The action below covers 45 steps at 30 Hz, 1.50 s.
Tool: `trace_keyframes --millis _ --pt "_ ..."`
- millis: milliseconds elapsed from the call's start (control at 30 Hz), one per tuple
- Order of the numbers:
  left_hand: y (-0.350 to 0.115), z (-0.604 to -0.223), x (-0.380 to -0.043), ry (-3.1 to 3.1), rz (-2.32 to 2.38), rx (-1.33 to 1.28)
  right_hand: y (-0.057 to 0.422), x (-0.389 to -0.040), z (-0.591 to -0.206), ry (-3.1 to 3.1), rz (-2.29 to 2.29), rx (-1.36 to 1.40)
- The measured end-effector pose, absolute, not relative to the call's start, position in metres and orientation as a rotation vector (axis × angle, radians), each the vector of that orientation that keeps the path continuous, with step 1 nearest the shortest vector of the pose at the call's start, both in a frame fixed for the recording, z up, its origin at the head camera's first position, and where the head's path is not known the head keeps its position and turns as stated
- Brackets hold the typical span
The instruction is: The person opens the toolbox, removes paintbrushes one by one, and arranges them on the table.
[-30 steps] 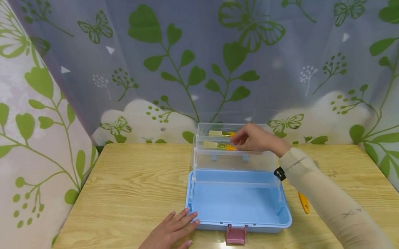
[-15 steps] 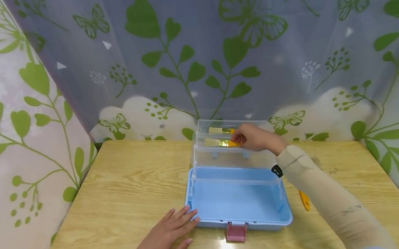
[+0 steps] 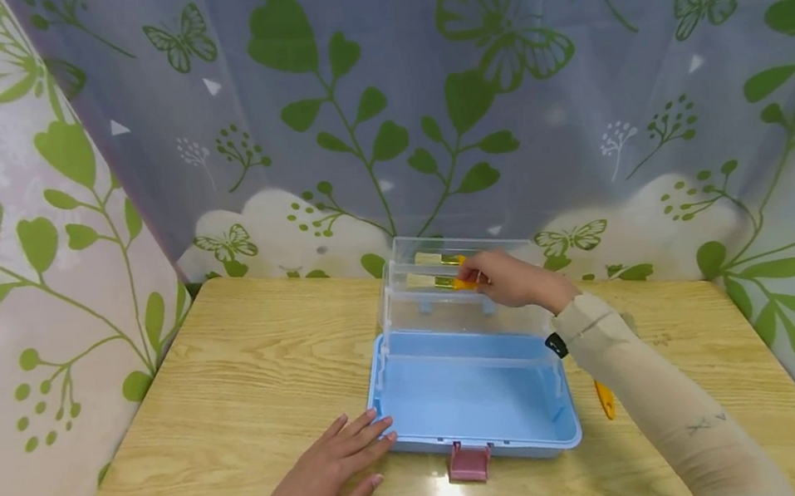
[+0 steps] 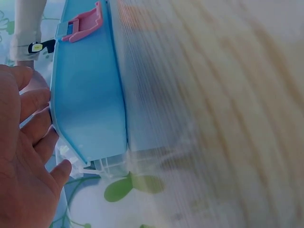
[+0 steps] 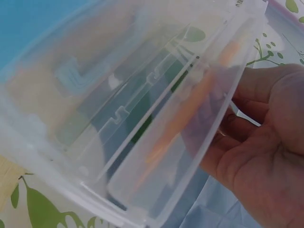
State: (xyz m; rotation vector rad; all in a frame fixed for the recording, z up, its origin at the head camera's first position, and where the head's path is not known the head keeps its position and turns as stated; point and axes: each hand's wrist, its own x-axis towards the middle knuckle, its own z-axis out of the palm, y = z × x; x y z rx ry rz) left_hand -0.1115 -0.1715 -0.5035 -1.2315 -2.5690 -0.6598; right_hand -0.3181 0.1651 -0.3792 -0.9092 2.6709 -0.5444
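Note:
A blue toolbox (image 3: 470, 398) with clear fold-out trays (image 3: 445, 319) stands unfolded on the table, its pink latch (image 3: 469, 463) hanging at the front. Two paintbrushes with pale bristles and orange handles are at the trays: a far one (image 3: 437, 259) and a nearer one (image 3: 428, 281). My right hand (image 3: 510, 277) pinches the nearer paintbrush by its handle, over the tray. In the right wrist view an orange handle (image 5: 190, 104) shows blurred through the clear plastic. My left hand (image 3: 330, 483) has its fingers extended, tips at the box's front left corner.
Right of the box, partly hidden by my right forearm, an orange handle (image 3: 605, 399) lies on the wooden table (image 3: 255, 367). A patterned curtain (image 3: 380, 116) hangs right behind the trays, and another patterned cloth (image 3: 28, 246) stands along the left.
The nearer paintbrush rose slightly with my right hand, then came down a little at the tray. My left hand has stayed at the box corner.

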Motion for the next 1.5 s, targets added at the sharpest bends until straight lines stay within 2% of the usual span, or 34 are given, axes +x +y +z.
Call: trace_keyframes --millis 800,1500 --pt "-0.162 -0.498 -0.099 -2.552 -0.662 -1.272 0.188 -0.279 -0.375 2.828 -0.712 -0.929" --pt "-0.166 -0.496 -0.112 -2.654 -0.804 -1.242 0.21 -0.229 -0.371 2.999 -1.029 -0.853"
